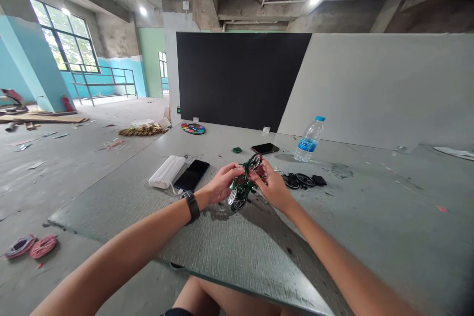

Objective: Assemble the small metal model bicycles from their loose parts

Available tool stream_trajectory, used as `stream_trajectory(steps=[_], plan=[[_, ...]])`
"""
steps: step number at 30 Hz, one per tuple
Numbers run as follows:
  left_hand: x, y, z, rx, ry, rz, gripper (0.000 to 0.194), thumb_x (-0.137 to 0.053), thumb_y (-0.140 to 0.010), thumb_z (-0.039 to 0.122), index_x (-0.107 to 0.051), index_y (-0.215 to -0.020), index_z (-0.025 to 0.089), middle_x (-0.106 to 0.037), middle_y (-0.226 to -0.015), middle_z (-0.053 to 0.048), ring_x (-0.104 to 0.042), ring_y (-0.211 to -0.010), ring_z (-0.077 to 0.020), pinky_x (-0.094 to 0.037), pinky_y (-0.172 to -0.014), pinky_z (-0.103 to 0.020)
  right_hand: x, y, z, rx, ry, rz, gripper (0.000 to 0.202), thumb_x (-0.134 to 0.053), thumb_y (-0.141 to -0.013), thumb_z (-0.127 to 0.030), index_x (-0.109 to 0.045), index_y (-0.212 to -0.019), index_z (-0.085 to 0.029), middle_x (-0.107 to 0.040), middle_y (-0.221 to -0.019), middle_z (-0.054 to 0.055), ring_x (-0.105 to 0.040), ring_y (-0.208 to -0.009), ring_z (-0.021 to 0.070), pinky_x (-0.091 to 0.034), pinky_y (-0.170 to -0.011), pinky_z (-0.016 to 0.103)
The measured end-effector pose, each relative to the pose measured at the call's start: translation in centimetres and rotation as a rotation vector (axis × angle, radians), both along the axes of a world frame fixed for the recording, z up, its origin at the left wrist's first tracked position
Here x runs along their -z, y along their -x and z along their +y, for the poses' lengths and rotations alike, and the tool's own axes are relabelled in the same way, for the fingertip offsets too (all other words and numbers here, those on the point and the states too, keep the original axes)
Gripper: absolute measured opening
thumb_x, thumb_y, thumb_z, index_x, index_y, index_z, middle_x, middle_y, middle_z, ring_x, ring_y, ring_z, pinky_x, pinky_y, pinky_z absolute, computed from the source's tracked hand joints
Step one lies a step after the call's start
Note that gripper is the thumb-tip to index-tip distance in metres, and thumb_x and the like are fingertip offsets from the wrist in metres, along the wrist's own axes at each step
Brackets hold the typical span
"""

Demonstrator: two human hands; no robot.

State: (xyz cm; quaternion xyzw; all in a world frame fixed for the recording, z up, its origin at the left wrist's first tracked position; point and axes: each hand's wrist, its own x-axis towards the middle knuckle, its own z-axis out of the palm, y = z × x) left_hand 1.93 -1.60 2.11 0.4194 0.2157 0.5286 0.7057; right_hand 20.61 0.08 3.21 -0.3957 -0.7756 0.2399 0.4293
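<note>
Bicycle model (pixel 241 188), green-framed with black wheels, is found between both hands above the near part of the table (pixel 122 217), directly ahead of the seated person. It is tilted, one wheel (pixel 255 162) raised at the far end and the other low on the near side; whether the lower wheel bears on the tabletop cannot be confirmed. The angle presumably brings the middle of the frame within reach of both hands, and the two-sided hold likely steadies so slight an object. Loose black wheels (pixel 305 180) lie flat just to the right of the right hand, beside a black rectangular piece (pixel 319 180), a position judged convenient for reach. A phone (pixel 192 175) and a white power bank (pixel 166 172) rest to the left, clear of the handling area; a water bottle (pixel 308 145) stands upright further back. Fingers: the left hand (pixel 223 183) has thumb and forefinger drawn close together, pinching the model near its upper frame, the remaining fingers curled beneath. The right hand (pixel 273 186) has its thumb laid against the frame below the raised wheel, with fingers bent behind, gripping from that side; their exact contact points are hidden.
</note>
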Motion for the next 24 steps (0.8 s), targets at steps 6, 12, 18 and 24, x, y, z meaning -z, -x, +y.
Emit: stream_trajectory(steps=[6,12,18,24], plan=[[0.3,-0.13,0.13,-0.079,-0.052,0.047,0.038,-0.084,-0.07,0.042,-0.063,-0.089,0.017,-0.066,-0.089,-0.003,-0.062,-0.079,-0.0131,-0.046,-0.071,-0.023,0.41,-0.2,0.45,0.013,-0.042,-0.001,0.063,-0.055,-0.094,-0.053,-0.037,-0.148,-0.024,-0.069,-0.114,0.012,-0.07,-0.097,0.0261,-0.061,-0.081,0.041],[0.13,-0.03,-0.17,-0.05,-0.095,0.084,0.038,-0.083,-0.072,0.044,-0.064,-0.09,0.017,-0.065,-0.084,-0.002,-0.06,-0.072,-0.0116,-0.044,-0.065,-0.021,0.26,-0.2,0.41,-0.013,-0.02,-0.025,0.071,-0.05,-0.097,-0.051,-0.025,-0.157,-0.023,-0.066,-0.118,0.013,-0.068,-0.097,0.0245,-0.06,-0.084,0.042],[0.13,-0.04,-0.28,-0.041,-0.107,0.104,0.042,-0.085,-0.069,0.045,-0.065,-0.092,0.016,-0.067,-0.082,-0.003,-0.062,-0.07,-0.0119,-0.043,-0.064,-0.022,0.47,-0.36,0.5,-0.07,0.047,0.012,0.078,-0.047,-0.098,-0.052,-0.011,-0.162,-0.027,-0.063,-0.126,0.014,-0.069,-0.098,0.0242,-0.062,-0.08,0.041],[0.06,-0.22,0.12,-0.104,-0.189,0.093,0.041,-0.085,-0.07,0.044,-0.067,-0.094,0.016,-0.072,-0.088,-0.007,-0.067,-0.082,-0.017,-0.047,-0.077,-0.027,0.72,-0.41,0.81,-0.062,0.029,0.016,0.081,-0.046,-0.097,-0.058,-0.009,-0.162,-0.028,-0.06,-0.134,0.015,-0.069,-0.098,0.0242,-0.062,-0.079,0.042]])
